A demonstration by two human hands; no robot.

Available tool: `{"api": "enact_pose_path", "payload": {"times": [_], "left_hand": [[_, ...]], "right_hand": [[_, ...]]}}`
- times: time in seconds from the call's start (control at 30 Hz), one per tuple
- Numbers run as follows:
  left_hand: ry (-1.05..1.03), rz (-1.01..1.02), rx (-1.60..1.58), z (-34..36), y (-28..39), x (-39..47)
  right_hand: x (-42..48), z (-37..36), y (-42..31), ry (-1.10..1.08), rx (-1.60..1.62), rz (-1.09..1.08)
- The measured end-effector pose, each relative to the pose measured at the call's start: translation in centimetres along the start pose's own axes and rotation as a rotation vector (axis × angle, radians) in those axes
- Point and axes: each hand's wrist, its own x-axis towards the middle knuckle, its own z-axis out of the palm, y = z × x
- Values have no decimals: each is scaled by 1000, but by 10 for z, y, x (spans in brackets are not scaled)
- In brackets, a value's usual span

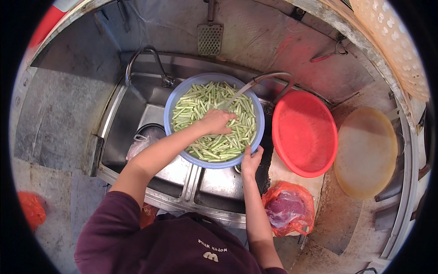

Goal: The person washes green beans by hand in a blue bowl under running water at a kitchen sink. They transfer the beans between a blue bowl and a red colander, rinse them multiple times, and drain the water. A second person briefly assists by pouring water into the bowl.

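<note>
A blue plastic basin [168, 118] full of cut green vegetable stems [212, 145] rests over a two-bowl stainless steel sink [154, 114]. Water runs into it from the curved right-hand faucet [273, 74]. My left hand [218, 121] lies on the stems near the middle, its fingers spread towards the right; whether any stems are within its grasp cannot be seen. At the basin's lower right rim is my right hand [252, 159], its thumb and fingers gripping the edge.
Right of the basin stands a red plastic colander [304, 133], with a round pale board [366, 154] beyond. Below the colander lies a red plastic bag [287, 209] holding something purplish. A second faucet [143, 49] and a clear bag [142, 145] are at the left. A grater [210, 39] hangs on the wall.
</note>
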Motion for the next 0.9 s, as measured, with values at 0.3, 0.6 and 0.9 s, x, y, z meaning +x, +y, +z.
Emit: {"api": "enact_pose_path", "payload": {"times": [0.3, 0.6, 0.9], "left_hand": [[-18, -48, 74, -42, -3, 64], [293, -72, 210, 10, -25, 120], [272, -53, -297, -14, -33, 63]], "right_hand": [[0, -2, 9, -17, -10, 6], [-3, 0, 0, -32, 55, -35], [-6, 2, -13, -51, 96, -47]]}}
